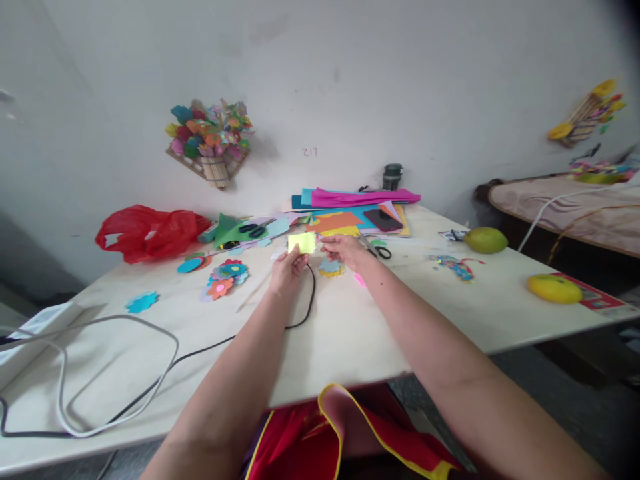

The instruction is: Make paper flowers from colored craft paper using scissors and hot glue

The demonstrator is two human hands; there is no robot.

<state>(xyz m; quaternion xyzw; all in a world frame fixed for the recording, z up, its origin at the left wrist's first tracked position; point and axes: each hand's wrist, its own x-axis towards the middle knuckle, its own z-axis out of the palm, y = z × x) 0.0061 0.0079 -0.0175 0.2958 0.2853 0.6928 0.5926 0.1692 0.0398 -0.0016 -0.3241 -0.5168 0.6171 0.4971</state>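
A small yellow-green paper piece [303,243] is held up above the middle of the table. My left hand [290,268] pinches its lower edge, with the thumb in front. Just right of the paper is my right hand [343,248], its fingers drawn together; whatever lies between them is too small to name. Below and between the hands lie blue and yellow paper flower shapes [331,268]. Black-handled scissors [383,253] rest beside my right wrist, partly hidden by it.
Stacked paper flowers [227,279] and a red plastic bag [150,233] lie left. Coloured sheets, a dark phone [383,220] and other scissors [256,229] are behind. Cables [175,360] cross the left side. Two mangoes [485,240] sit right.
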